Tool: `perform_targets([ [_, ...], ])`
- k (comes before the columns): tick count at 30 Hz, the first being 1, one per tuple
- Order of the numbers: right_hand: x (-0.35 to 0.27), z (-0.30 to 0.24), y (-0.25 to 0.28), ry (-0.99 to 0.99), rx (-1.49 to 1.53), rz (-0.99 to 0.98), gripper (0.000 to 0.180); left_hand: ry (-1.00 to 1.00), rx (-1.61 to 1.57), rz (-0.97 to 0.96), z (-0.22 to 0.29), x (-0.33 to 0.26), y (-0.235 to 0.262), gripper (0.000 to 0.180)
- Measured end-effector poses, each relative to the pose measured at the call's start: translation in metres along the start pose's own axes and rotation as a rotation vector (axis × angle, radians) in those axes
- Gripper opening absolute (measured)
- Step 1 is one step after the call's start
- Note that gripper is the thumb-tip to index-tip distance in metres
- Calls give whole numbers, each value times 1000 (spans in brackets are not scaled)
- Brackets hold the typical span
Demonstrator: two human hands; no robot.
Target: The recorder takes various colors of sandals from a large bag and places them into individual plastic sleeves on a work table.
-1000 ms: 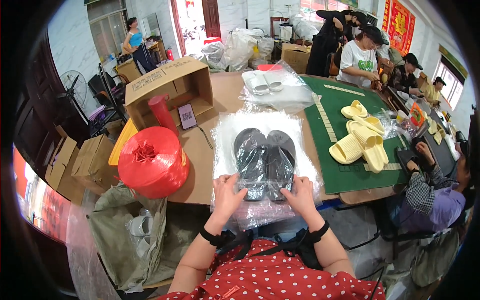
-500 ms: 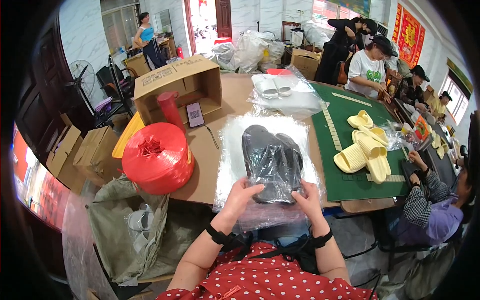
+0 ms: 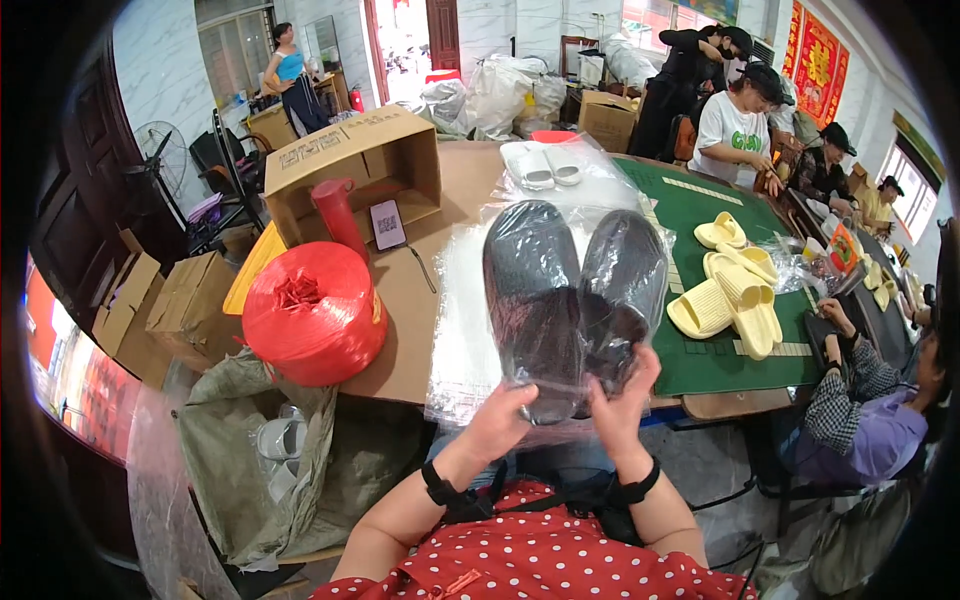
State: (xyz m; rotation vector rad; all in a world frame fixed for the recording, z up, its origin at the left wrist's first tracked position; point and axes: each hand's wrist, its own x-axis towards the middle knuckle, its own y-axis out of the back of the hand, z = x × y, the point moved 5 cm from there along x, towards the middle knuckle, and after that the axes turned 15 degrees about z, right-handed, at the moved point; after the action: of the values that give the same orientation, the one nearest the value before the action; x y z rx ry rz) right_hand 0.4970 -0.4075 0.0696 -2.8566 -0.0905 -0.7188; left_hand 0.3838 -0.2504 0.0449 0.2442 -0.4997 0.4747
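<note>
The pair of black slippers (image 3: 532,265) is held to the right of the red roll of twine (image 3: 315,318), appearing raised over the counter (image 3: 393,345). Its long axis runs away from the person, so both hands take the near end. The left hand (image 3: 497,422), closer to the roll, pinches the left slipper's end, thumb on top, fingers largely hidden. The right hand (image 3: 622,400) is partly curled around the other slipper, thumb toward the gap between them. The slippers look dark, smooth and glossy through a clear bag (image 3: 560,433); glare blurs the straps. Also right of the roll, clear bags (image 3: 462,330) lie beneath; farther right, yellow slippers (image 3: 745,310) rest on a green mat (image 3: 690,375). Just behind the roll stands a cardboard box (image 3: 350,150).
</note>
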Motion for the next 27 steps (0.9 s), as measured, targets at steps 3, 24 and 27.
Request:
perform_targets([
  [3,-18,5,-11,136,-218,-45,72,757,-870,202,-7,-8,-13,44],
  [24,0,60,12,-90,-385,-272,31,1391,798,520,-130,-250,383,45],
  [27,-9,59,-26,-113,-288,-390,24,1304,961,584,-137,-343,436,55],
])
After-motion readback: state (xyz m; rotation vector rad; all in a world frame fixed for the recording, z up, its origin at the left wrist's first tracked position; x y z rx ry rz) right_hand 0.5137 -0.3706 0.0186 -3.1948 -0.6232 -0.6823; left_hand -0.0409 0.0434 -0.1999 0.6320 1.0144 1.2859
